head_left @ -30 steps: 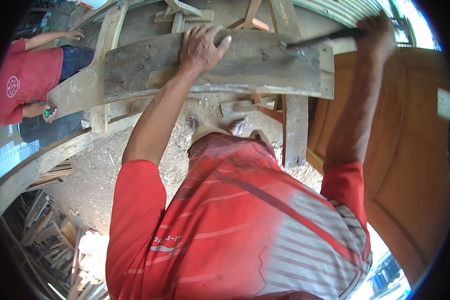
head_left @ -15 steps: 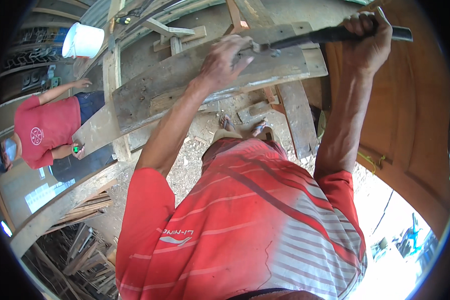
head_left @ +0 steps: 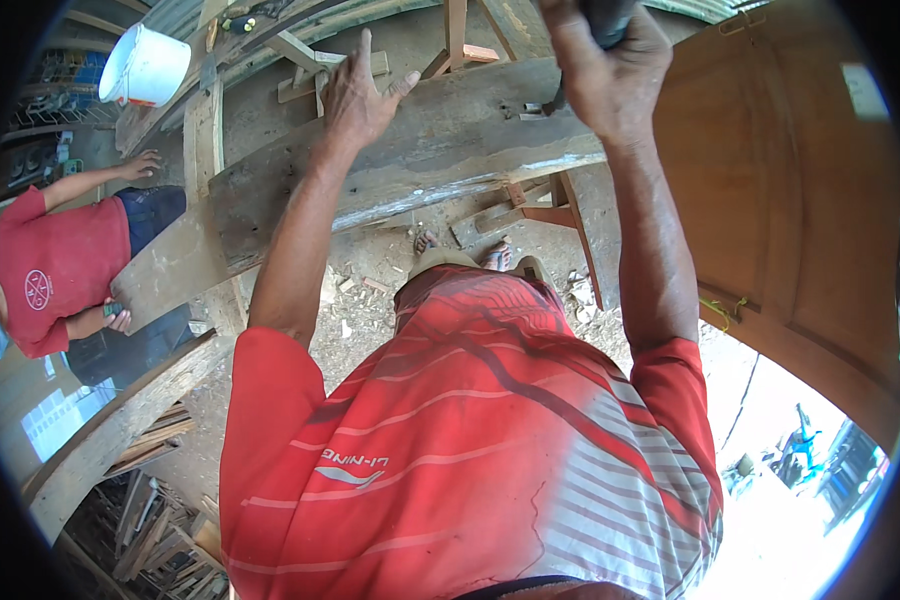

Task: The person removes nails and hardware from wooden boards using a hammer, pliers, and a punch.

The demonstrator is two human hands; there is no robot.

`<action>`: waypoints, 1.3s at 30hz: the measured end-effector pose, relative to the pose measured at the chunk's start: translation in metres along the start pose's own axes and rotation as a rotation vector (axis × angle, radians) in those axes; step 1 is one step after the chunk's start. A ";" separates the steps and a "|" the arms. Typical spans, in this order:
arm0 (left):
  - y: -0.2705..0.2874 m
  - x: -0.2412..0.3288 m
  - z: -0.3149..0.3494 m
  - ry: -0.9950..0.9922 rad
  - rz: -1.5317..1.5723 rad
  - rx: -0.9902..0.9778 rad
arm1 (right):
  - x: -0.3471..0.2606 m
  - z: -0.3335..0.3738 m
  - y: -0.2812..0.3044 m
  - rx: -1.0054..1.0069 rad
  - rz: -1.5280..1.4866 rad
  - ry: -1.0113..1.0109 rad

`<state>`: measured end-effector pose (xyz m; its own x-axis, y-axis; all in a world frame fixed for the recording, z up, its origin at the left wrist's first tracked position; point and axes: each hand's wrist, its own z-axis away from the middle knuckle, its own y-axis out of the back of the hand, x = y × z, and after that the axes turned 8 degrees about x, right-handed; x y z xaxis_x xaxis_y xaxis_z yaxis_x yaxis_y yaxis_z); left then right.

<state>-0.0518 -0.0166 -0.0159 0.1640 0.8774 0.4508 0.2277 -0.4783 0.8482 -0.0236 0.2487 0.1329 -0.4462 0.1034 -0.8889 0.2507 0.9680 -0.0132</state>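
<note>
My right hand (head_left: 615,80) is wrapped round the black grip of a hammer (head_left: 608,16) at the upper right. Its metal head (head_left: 538,111) is down at the surface of a broad, worn wooden plank (head_left: 420,150); whether it grips a nail there cannot be made out. My left hand (head_left: 360,105) holds nothing, its fingers spread, over the plank's left half; I cannot tell if it touches the wood. Pale, splintered wood shows along the plank's near edge.
To the left a co-worker in a red shirt (head_left: 75,245) holds a small dark object (head_left: 115,309) by the plank's end. A white bucket (head_left: 145,65) stands at upper left, scrap wood (head_left: 160,540) lies at lower left, and a brown wooden panel (head_left: 770,180) stands at right.
My left hand has come off the hammer's head end and moved left, fingers spreading. My right hand has swung the hammer from lying nearly level to upright, moving left and farther away.
</note>
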 end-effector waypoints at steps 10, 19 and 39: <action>-0.013 -0.011 0.030 0.061 -0.065 0.076 | 0.014 -0.031 0.013 0.079 0.034 -0.136; -0.006 0.002 0.039 -0.106 -0.093 0.161 | 0.003 -0.032 0.102 0.342 -0.435 -0.227; 0.132 -0.109 0.071 0.396 0.442 0.140 | -0.055 0.056 -0.119 -0.071 -0.306 -0.090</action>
<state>0.0287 -0.1779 0.0271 -0.0916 0.5287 0.8439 0.3478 -0.7771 0.5246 0.0193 0.1150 0.1576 -0.4127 -0.2125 -0.8857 0.0549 0.9648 -0.2571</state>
